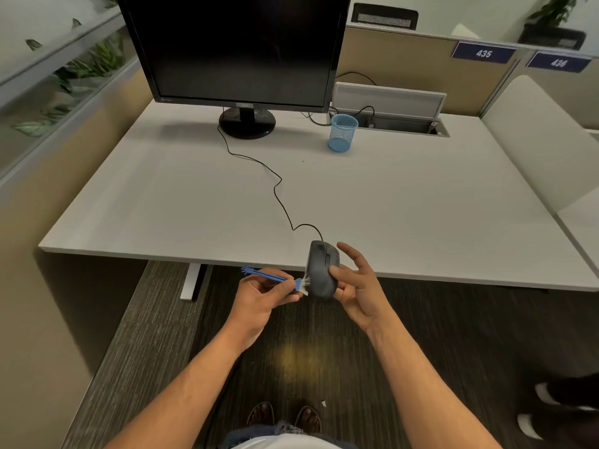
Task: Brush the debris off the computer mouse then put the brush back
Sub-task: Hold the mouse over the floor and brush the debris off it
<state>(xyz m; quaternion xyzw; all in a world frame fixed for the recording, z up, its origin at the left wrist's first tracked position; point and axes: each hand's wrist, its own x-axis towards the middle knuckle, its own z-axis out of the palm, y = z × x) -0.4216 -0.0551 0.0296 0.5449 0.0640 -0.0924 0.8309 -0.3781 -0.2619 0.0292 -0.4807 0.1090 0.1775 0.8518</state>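
A dark grey wired computer mouse is lifted off the desk, just past its front edge, tilted on its side. My right hand holds it from the right, thumb on its top, with the other fingers spread behind it. My left hand pinches a small blue brush by its handle. The brush's white bristles touch the mouse's left side. The mouse's black cable runs back across the desk to the monitor.
A blue mesh cup stands at the back of the white desk, right of the black monitor. An open cable tray lies behind the cup. Another person's shoes are at the lower right on the carpet.
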